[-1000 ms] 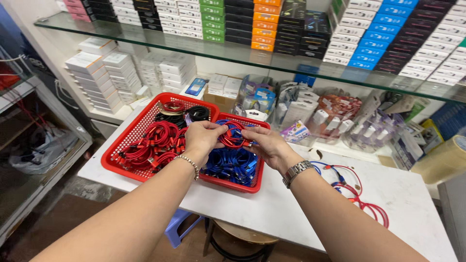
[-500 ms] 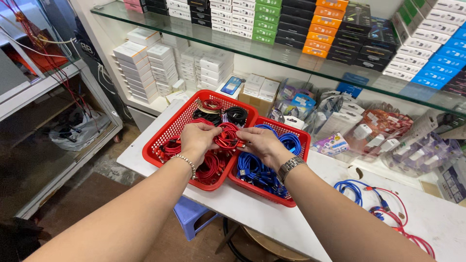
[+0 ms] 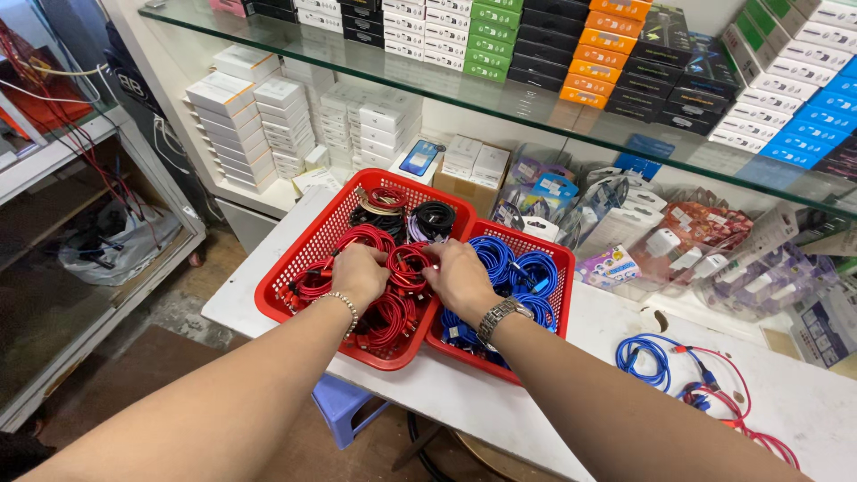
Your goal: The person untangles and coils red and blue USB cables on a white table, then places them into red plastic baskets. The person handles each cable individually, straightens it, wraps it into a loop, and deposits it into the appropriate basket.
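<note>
Both hands grip one coiled red cable over the left basket.

Left hand (image 3: pixel 359 275) and right hand (image 3: pixel 460 278) pinch the red cable coil (image 3: pixel 409 265) above the red basket (image 3: pixel 308 252); it may snag neighbouring coils and unravel.

Bare bench (image 3: pixel 500 393) lay open before the baskets (image 3: pixel 357 353); a glass shelf (image 3: pixel 536 112) and packets (image 3: pixel 687 241) crowded behind.
</note>
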